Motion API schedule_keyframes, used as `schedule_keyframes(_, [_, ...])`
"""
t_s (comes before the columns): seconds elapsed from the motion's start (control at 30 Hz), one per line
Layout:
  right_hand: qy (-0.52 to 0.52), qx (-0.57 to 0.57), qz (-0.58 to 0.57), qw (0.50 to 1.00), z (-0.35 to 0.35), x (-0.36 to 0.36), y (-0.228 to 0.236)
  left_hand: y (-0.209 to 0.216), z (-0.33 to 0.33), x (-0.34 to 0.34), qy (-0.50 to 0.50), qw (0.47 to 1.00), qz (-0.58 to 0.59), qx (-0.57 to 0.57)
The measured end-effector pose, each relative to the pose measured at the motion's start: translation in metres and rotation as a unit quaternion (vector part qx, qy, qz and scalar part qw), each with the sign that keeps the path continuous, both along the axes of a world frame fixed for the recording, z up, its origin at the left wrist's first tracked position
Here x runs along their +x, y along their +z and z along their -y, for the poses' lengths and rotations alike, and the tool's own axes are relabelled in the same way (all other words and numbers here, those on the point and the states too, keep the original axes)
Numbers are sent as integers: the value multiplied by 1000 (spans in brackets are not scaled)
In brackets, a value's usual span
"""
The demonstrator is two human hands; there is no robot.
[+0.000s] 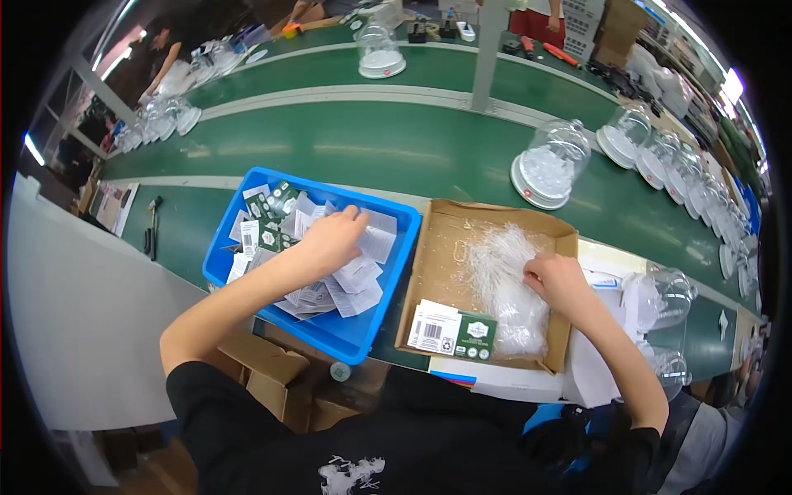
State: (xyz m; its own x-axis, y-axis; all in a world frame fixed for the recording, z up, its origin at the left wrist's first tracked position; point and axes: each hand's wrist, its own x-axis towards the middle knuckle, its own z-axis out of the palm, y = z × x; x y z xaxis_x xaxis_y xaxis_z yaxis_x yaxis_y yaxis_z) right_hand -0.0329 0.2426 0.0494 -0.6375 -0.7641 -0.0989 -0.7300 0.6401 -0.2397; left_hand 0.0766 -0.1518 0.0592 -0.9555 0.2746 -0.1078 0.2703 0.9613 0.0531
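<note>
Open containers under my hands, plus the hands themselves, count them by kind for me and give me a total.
Blue plastic bin, under the left hand: 1
Shallow cardboard tray, under the right hand: 1
Bare hands, left and right: 2
Total: 4

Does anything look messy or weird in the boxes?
A little. Some thin whitish strands lie loose in the brown cardboard tray, apart from the fluffy white heap. In the blue plastic bin, white and green paper cards are jumbled at all angles. Nothing looks clearly damaged.
</note>
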Motion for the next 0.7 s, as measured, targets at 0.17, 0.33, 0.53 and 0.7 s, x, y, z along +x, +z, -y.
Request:
schedule_keyframes(0.17, [-35, -54, -14, 998, -19, 15, 12, 3, -14, -2, 61, 992, -112, 16])
schedule_keyframes(0.33, [-24, -149, 13, 988, -33, 35, 29, 0, -1, -11, 118, 993, -16, -10])
schedule_keyframes(0.53, [31, -266, 12, 963, -23, 57, 53, 85, -39, 6, 120, 917, 16, 379])
schedule_keyframes(0.7, [75, -340, -40, 937, 21, 79, 85, 119, -96, 18, 60, 826, 121, 548])
